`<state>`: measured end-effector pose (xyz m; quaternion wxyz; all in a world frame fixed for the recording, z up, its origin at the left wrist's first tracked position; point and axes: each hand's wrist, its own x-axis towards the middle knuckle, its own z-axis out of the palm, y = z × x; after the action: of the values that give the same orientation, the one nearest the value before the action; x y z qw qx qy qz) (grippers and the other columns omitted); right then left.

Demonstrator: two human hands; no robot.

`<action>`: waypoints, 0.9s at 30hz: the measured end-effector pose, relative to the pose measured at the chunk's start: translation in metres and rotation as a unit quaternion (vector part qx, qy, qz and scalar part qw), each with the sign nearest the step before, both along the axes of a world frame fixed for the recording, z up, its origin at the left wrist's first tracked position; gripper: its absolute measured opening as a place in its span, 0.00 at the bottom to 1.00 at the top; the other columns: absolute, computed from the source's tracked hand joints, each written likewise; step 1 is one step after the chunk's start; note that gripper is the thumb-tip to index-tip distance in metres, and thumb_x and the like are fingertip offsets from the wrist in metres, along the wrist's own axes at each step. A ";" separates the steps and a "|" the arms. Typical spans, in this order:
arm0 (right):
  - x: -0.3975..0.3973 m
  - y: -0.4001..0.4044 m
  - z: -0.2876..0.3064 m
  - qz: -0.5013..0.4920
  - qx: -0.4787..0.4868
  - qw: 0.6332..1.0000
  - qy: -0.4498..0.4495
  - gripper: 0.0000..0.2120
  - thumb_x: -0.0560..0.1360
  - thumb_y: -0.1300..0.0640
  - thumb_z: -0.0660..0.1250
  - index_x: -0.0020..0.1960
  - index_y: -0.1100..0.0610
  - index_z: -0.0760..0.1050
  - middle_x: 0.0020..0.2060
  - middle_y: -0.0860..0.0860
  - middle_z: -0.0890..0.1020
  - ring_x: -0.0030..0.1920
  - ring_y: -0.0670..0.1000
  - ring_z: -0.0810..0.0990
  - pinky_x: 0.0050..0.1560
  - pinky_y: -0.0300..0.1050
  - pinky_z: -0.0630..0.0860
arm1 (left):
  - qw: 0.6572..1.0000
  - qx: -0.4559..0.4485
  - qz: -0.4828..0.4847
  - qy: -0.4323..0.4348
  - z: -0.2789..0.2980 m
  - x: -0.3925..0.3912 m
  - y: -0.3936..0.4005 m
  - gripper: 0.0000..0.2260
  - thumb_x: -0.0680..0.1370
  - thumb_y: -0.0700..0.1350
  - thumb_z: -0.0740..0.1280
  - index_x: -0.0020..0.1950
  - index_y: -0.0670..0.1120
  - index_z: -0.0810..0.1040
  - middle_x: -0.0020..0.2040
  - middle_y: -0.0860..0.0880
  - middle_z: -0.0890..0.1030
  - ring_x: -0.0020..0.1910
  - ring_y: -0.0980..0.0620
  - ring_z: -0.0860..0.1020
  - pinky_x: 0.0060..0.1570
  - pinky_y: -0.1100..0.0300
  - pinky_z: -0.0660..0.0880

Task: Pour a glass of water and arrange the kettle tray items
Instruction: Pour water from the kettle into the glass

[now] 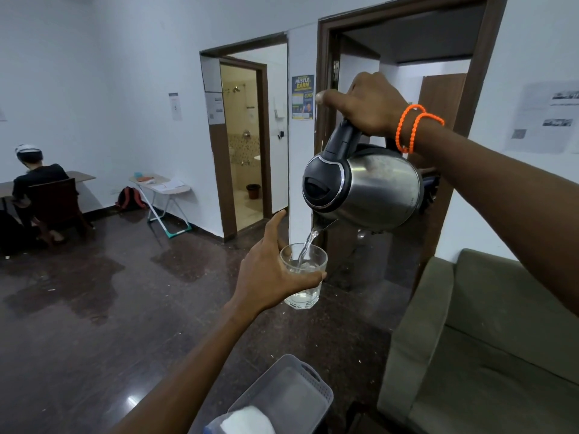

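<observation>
Above the tray [313, 383] below me, my left hand [266, 277] grips the glass [305, 277] while my right hand [369, 104], wrapped round the handle, tips the kettle [369, 189]; pouring underway, next I level it before overflow.

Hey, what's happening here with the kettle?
A person is pouring water. The right hand grips the handle of a tilted steel kettle with a black lid, and a stream runs from its spout into a clear drinking glass held in the left hand. The glass is partly filled. A translucent plastic tray sits below.
</observation>
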<state>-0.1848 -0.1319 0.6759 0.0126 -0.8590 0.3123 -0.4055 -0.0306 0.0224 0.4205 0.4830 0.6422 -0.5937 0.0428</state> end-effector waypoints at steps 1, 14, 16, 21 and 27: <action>0.000 -0.002 -0.001 0.000 0.001 1.000 0.003 0.32 0.72 0.30 0.62 0.27 0.58 0.70 0.25 0.52 0.73 0.29 0.54 0.72 0.42 0.60 0.77 | 1.000 -0.001 0.001 0.003 0.000 0.000 0.000 0.56 0.61 0.72 0.79 0.82 0.60 0.54 0.55 0.57 0.81 0.48 0.59 0.82 0.46 0.67 0.77; -0.009 -0.033 -0.071 -0.013 0.194 0.962 -0.194 0.29 0.70 0.32 0.66 0.28 0.58 0.75 0.20 0.50 0.76 0.23 0.51 0.75 0.32 0.47 0.74 | 0.999 0.016 0.031 0.030 -0.013 0.005 0.001 0.56 0.62 0.68 0.80 0.83 0.57 0.55 0.57 0.54 0.83 0.52 0.55 0.83 0.55 0.53 0.83; -0.012 -0.040 -0.090 -0.041 0.236 0.945 -0.223 0.31 0.68 0.30 0.65 0.32 0.59 0.79 0.27 0.52 0.81 0.32 0.56 0.82 0.39 0.50 0.79 | 0.999 0.017 0.033 0.038 -0.019 0.009 0.000 0.56 0.61 0.68 0.80 0.83 0.57 0.55 0.55 0.55 0.82 0.51 0.56 0.82 0.54 0.54 0.83; -0.013 -0.052 -0.150 -0.087 0.343 0.881 -0.313 0.28 0.64 0.32 0.64 0.38 0.58 0.80 0.44 0.58 0.83 0.45 0.62 0.83 0.47 0.55 0.81 | 0.997 0.015 0.047 0.052 -0.043 0.020 -0.002 0.55 0.60 0.69 0.79 0.81 0.59 0.57 0.55 0.57 0.81 0.54 0.57 0.82 0.52 0.56 0.83; -0.015 -0.070 -0.247 -0.160 0.431 0.796 -0.393 0.26 0.64 0.33 0.64 0.42 0.55 0.83 0.50 0.55 0.85 0.48 0.58 0.83 0.43 0.46 0.76 | 0.994 0.043 0.056 0.086 -0.086 0.036 -0.002 0.56 0.59 0.70 0.79 0.81 0.60 0.56 0.64 0.51 0.81 0.57 0.55 0.81 0.54 0.59 0.79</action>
<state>-0.2000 -0.2021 0.4292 0.4384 -0.4693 0.5555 -0.5281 0.0051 0.0202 0.3341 0.5010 0.6960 -0.5142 -0.0109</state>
